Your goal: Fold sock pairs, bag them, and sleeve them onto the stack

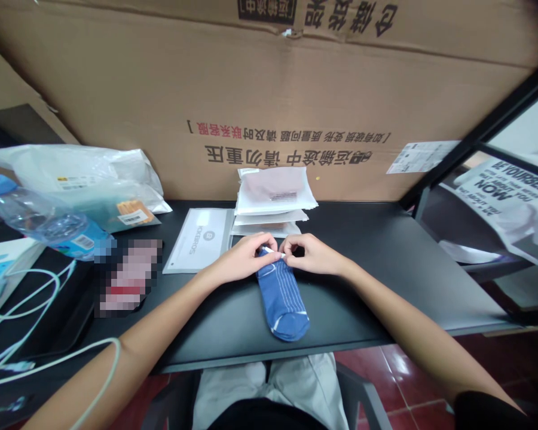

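A blue sock [283,295] with white stripes lies on the black table, its toe pointing toward me. At its far, cuff end my left hand [251,255] pinches the edge between thumb and fingers. My right hand [311,254] grips the same edge close beside it, the two thumbs nearly touching. Something small and white shows at the cuff between the fingertips; I cannot make out what it is. Just beyond the hands is a stack of white plastic pouches [273,192]. A flat frosted zip bag [199,242] with printed lettering lies left of the stack.
A large cardboard box [269,89] stands along the table's back. On the left are a water bottle [49,221], a plastic bag [89,185], white cables [22,310] and a blurred-out flat item [130,278]. A black frame with printed bags [497,209] stands at the right.
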The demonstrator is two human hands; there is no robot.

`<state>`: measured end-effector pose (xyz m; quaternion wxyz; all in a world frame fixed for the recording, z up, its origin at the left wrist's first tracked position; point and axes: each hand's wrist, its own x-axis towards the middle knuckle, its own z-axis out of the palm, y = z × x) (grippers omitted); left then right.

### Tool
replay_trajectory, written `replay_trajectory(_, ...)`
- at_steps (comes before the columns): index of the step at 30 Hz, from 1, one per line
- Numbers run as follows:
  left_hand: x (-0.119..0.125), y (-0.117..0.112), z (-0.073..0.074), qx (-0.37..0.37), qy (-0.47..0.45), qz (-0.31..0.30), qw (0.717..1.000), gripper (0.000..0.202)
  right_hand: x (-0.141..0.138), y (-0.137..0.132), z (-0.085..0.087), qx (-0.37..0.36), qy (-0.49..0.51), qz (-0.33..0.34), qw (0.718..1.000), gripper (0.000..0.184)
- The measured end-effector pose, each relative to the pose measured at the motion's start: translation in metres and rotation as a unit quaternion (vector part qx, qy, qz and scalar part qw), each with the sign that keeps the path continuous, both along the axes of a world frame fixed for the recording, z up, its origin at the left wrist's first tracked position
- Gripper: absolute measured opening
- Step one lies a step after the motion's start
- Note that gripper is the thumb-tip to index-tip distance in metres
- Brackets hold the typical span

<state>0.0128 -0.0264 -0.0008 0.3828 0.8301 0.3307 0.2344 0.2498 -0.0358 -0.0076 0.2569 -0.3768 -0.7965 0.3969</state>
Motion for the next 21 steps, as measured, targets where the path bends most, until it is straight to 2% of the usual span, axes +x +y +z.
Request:
replay_trajectory(4,0.005,-0.004,0.0,-0.004,-0.039,0.02,0.999,0.028,0.001,-0.001,0.0,-0.018,0.008,0.001,1.0,0.018)
replay_trajectory(7,0.005,-0.006,0.006,-0.063,-0.099,0.041,0.992,0.033,0.002,-0.002,0.003,-0.091,0.117,-0.011,0.989,0.014)
replay_trajectory(9,0.003,-0.007,0.012,-0.133,-0.163,0.053,0.976,0.037,0.003,-0.002,0.006,-0.173,0.202,-0.017,0.964,0.039)
replay_trajectory(11,0.001,-0.006,0.016,-0.168,-0.215,0.065,0.96,0.038,0.002,-0.003,0.008,-0.265,0.251,0.005,0.931,0.057)
replay_trajectory(13,-0.001,-0.005,0.017,-0.138,-0.22,0.078,0.962,0.038,0.0,-0.003,0.007,-0.351,0.27,0.047,0.896,0.069)
replay_trajectory(15,-0.002,-0.002,0.014,-0.073,-0.187,0.097,0.975,0.037,-0.004,-0.004,0.004,-0.397,0.275,0.065,0.873,0.073)
replay_trajectory(18,-0.004,0.002,0.009,0.002,-0.151,0.127,0.98,0.033,-0.011,-0.006,0.0,-0.388,0.285,0.027,0.876,0.055)
replay_trajectory(21,-0.004,0.005,0.005,-0.021,-0.165,0.118,0.979,0.032,-0.015,-0.008,-0.001,-0.346,0.285,-0.028,0.894,0.05)
